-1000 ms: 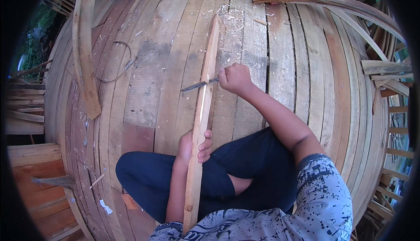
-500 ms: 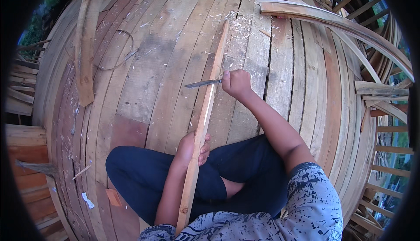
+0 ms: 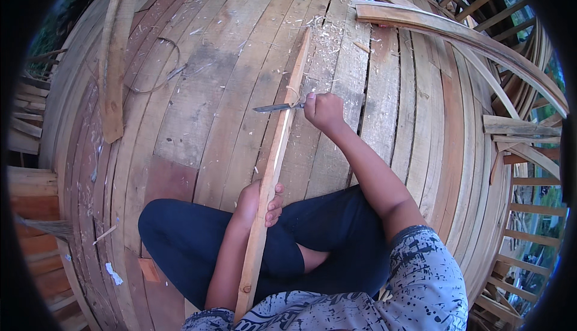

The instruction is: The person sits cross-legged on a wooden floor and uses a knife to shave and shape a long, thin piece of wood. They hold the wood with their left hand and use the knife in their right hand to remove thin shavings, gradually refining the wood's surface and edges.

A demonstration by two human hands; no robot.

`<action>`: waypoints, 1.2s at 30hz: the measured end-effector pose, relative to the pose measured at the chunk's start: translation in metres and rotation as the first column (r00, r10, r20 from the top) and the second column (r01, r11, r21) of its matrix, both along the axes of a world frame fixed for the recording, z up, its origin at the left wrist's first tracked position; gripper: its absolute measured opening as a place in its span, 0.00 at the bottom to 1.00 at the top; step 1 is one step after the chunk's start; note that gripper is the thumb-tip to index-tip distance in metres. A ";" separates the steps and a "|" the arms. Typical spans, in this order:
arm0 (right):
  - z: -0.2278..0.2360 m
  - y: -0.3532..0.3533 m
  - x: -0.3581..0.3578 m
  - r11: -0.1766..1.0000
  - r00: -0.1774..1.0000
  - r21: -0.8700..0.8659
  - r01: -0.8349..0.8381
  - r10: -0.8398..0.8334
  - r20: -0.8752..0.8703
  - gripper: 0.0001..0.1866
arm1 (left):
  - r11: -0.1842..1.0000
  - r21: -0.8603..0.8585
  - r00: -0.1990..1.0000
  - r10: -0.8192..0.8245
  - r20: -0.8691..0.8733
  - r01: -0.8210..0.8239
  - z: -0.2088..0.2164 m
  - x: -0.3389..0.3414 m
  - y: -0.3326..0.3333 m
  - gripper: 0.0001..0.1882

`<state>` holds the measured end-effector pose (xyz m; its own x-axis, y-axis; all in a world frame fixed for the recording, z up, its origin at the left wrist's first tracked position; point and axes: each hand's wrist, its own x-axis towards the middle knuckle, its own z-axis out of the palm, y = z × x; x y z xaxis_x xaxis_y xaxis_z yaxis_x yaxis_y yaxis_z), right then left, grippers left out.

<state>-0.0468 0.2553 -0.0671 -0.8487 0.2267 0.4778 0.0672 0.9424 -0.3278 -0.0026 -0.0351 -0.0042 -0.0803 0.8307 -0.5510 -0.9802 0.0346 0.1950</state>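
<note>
A long, narrow wooden strip (image 3: 277, 141) slopes from my lap up to the plank floor ahead, its far end tapering to a point. Around its lower part my left hand (image 3: 262, 203) is closed, the fingertips showing on its right side. My right hand (image 3: 324, 113) is closed in a fist on a knife, whose handle is mostly hidden inside it. The knife blade (image 3: 271, 108) lies across the strip and sticks out to its left. A thin curled shaving (image 3: 293, 93) stands up from the wood just beyond the blade.
Wood shavings (image 3: 324, 30) litter the plank floor (image 3: 234, 144) around the strip's far end. One long board (image 3: 112, 72) lies at the left, and curved planks (image 3: 445, 27) lie at the far right. Slatted railings (image 3: 537, 211) edge the right side. A brush-like bundle (image 3: 48, 227) is at the left.
The knife has slid slightly farther along the strip, and a curled shaving now rises ahead of its blade. My left hand keeps its grip. The whole view has shifted slightly.
</note>
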 end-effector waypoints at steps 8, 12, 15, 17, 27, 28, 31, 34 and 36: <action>0.008 0.064 -0.018 0.780 0.777 0.080 0.621 -0.626 0.072 0.28 | 1.000 0.012 0.999 -0.029 -0.018 0.029 -0.004 0.002 0.008 0.18; 0.023 0.089 -0.007 0.724 0.722 -0.078 0.686 -0.663 0.199 0.32 | 0.999 0.019 0.999 -0.041 0.007 0.040 -0.004 0.002 0.008 0.19; 0.042 0.056 0.004 0.816 0.824 -0.194 0.545 -0.478 0.305 0.32 | 1.000 0.021 0.999 -0.022 0.039 0.021 0.001 0.002 0.008 0.18; 0.055 0.017 0.011 0.905 0.892 -0.190 0.381 -0.306 0.332 0.30 | 1.000 0.015 0.999 -0.021 0.034 0.021 0.002 0.001 0.005 0.18; 0.019 -0.014 0.011 0.992 0.992 -0.112 0.064 -0.051 0.117 0.25 | 0.998 0.061 0.994 -0.006 0.107 -0.001 -0.001 -0.001 0.009 0.17; 0.013 -0.004 0.004 0.988 0.989 -0.091 0.126 -0.118 0.090 0.25 | 0.998 0.064 0.995 -0.011 0.100 0.005 -0.003 -0.003 0.012 0.17; 0.010 0.024 -0.009 0.965 0.965 -0.017 0.262 -0.261 0.026 0.26 | 0.991 0.130 0.995 -0.040 0.088 0.029 -0.012 -0.002 0.017 0.18; 0.019 0.004 0.000 0.956 0.953 0.015 0.293 -0.293 0.077 0.26 | 0.995 0.090 0.998 -0.048 0.034 0.045 -0.015 -0.004 0.013 0.19; 0.037 -0.013 0.008 0.958 0.951 -0.021 0.285 -0.280 0.134 0.26 | 0.998 0.042 0.999 -0.045 -0.001 0.045 -0.012 -0.001 0.010 0.18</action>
<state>-0.0383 0.2421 -0.0297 -0.8011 0.4821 0.3548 0.3724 0.8654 -0.3351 -0.0035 -0.0254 -0.0161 -0.0425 0.8561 -0.5151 -0.9778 0.0704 0.1976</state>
